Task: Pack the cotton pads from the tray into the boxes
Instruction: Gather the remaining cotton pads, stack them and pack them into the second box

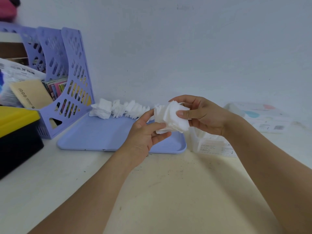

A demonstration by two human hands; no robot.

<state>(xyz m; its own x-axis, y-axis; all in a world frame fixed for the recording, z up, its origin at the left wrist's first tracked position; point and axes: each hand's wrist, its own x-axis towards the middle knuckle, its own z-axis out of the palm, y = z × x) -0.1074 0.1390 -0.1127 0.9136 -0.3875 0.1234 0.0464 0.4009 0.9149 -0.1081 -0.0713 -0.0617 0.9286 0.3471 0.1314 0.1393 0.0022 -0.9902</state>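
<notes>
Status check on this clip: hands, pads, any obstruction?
Both hands, left and right, grip one stack of cotton pads above the tray. More pads line its far edge. Clear box right of it, unobstructed.

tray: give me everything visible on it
The tray is a flat, pale lilac rectangle with rounded corners and a low raised rim, plastic by its look. It lies flat on the desk, its left rear edge against the lilac file rack. A row of white cotton pads sits along its far edge; the rest of its floor shows bare. Both hands hold a stack of pads above its right end, hiding that part. A clear box stands just right of it.
</notes>
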